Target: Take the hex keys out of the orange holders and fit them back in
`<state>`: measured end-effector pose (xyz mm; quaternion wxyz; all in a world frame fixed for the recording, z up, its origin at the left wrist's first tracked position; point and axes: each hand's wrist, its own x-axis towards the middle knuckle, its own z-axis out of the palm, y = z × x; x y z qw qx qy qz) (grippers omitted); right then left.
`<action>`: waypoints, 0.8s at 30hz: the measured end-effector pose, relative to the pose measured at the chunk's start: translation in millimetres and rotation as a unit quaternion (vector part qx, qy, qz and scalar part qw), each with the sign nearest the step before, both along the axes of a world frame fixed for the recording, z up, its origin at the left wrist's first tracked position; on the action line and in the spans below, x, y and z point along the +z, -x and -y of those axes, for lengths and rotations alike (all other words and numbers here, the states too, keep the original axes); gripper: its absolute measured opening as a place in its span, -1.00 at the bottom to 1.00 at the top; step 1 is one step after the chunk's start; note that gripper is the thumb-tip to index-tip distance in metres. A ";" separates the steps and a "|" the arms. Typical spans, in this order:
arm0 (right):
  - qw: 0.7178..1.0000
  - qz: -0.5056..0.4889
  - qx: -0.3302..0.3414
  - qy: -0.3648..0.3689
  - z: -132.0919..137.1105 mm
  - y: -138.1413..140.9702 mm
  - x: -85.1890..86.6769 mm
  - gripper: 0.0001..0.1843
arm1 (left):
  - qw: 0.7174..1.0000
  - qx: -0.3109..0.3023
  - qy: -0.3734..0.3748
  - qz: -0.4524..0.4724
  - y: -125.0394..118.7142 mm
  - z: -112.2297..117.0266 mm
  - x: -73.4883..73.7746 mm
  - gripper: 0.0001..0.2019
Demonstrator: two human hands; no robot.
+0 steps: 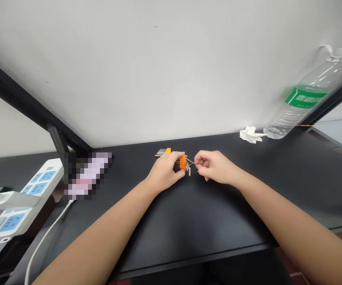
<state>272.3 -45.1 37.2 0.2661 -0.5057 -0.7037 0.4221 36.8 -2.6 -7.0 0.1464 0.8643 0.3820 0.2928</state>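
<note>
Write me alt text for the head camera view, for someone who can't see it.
A person's left hand grips an orange hex key holder while the right hand pinches a thin metal key, over a black table. Behind are a green-labelled plastic bottle and crumpled white tissue; a white power strip is at left.

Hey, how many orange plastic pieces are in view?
2: one orange plastic block in the bare left hand, another orange plastic piece beyond that hand, with thin silver metal rods. More may be hidden.

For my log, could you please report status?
Left hand holding orange holder. Right hand pinching thin metal rod. Bottle, crumpled tissue apart from both hands.
</note>
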 end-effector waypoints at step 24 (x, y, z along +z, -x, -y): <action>0.980 -0.158 -0.064 0.097 -8.7 1.3 -4.4 -0.80 | 0.994 -0.050 -0.076 -0.054 -9.4 9.4 6.5 -0.57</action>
